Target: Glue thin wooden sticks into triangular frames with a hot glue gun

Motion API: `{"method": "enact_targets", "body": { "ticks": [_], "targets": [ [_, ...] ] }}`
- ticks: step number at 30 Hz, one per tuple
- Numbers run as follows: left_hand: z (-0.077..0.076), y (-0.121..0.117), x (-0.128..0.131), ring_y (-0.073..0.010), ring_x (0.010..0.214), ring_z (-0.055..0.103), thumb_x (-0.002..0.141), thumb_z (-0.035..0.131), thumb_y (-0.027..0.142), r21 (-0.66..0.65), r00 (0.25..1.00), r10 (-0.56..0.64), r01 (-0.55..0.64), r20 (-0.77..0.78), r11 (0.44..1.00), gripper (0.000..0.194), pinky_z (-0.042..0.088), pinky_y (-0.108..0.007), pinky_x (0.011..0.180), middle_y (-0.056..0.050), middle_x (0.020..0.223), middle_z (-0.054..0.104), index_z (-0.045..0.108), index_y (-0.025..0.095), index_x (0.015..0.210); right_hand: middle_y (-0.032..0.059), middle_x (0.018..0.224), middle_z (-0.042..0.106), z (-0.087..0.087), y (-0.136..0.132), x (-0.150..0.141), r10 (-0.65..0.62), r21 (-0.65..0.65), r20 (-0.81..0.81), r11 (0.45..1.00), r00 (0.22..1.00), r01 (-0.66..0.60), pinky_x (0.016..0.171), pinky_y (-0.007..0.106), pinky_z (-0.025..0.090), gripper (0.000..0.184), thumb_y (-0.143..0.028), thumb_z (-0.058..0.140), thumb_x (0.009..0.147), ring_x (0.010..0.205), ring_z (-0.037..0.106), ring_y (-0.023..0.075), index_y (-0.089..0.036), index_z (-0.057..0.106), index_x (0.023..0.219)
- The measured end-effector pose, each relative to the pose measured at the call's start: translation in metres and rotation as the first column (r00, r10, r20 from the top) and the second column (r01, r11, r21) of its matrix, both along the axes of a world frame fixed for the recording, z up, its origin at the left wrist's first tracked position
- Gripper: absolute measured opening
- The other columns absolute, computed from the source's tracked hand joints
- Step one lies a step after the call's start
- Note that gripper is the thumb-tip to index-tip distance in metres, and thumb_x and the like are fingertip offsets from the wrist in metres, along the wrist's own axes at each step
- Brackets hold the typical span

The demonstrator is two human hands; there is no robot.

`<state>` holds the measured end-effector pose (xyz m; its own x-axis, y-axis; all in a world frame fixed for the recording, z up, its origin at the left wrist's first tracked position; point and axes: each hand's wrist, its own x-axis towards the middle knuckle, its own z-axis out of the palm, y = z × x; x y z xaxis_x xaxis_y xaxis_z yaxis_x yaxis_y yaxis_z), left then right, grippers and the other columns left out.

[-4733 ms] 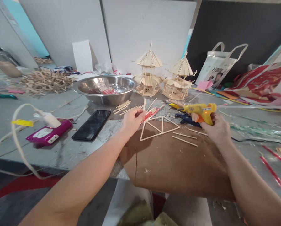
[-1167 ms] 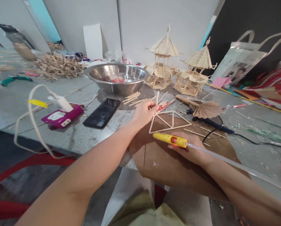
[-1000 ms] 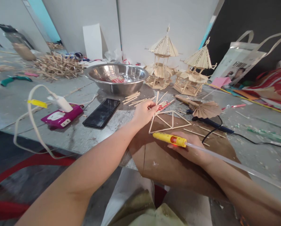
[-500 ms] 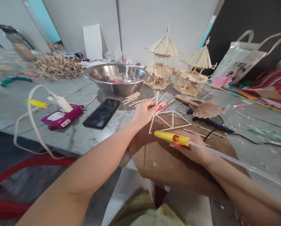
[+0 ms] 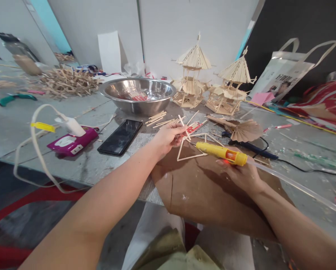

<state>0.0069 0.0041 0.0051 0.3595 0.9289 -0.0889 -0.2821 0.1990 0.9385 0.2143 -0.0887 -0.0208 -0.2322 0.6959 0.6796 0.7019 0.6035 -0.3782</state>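
My left hand pinches a thin wooden stick, held tilted over the far left corner of a flat stick frame. The frame lies on a brown sheet. My right hand is closed round a yellow hot glue gun with a red light glowing in it and a long clear glue stick running out of its back. The gun's nozzle points at the lower end of the held stick. Behind the left hand lie more loose sticks and a red-printed packet.
A steel bowl stands behind, beside two stick-built pagodas. To the left are a black phone, a purple power strip with a white cable, and a stick pile. On the right lie a folded paper fan and a dark corded tool.
The glue gun has moved from the frame's near left corner up and to the right, to the held stick's lower end. My left hand has tilted the stick and shifted slightly.
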Motion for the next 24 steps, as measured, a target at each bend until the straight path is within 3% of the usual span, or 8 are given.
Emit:
{"method": "enact_targets", "body": {
  "ticks": [9,24],
  "targets": [
    [-0.0002,-0.0001,0.0,-0.001,0.031,0.035,0.063,0.061,0.017,-0.004,0.999,-0.012,0.012,-0.035,1.0,0.012,0.021,-0.014,0.032,0.004,0.044,0.05,0.05,0.013,0.06,0.0033,0.079,0.059,-0.0065,0.001,0.0028,-0.014,-0.036,-0.048,0.999,0.999,0.013,0.055,0.027,0.045,0.02,-0.029,0.054,0.071,0.063,0.056,0.016,-0.021,0.053,0.089],
    [0.0008,-0.001,0.0,-0.0011,0.032,0.035,0.064,0.06,0.018,-0.018,0.999,-0.034,0.034,-0.027,0.999,0.01,0.021,-0.014,0.032,0.003,0.046,0.051,0.052,0.013,0.061,0.0035,0.078,0.06,-0.0017,0.0,0.0011,-0.018,-0.017,-0.026,1.0,1.0,0.017,0.055,0.028,0.045,0.019,-0.03,0.053,0.071,0.064,0.057,0.0169,-0.021,0.053,0.088]
  ]
}}
